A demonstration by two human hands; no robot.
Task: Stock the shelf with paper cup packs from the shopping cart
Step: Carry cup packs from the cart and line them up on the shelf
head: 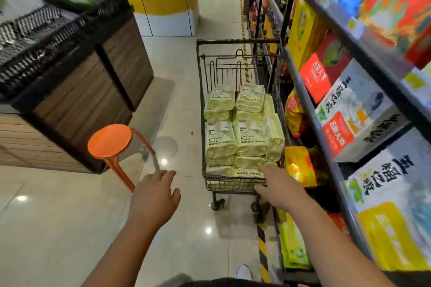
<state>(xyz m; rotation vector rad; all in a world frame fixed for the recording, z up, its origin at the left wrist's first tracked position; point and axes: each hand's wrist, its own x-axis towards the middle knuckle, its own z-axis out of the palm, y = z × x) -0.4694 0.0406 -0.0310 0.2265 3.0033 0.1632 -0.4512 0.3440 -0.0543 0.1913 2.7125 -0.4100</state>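
While the left hand [155,196] hangs loose and empty, the right hand [278,190] lies flat at the rim of the shopping cart [233,185]. Paper cup packs [235,137] fill it. An orange stool [109,141] stands left, the shelf [310,112] right.

1. Paper cup packs [242,130]: pale green plastic-wrapped sleeves with printed labels, lying flat and stacked in layers, filling the cart's basket.
2. Shopping cart [233,185]: black wire, on casters, parked just beside the shelf.
3. Shelf [382,63]: dark metal tiers, to the cart's right.
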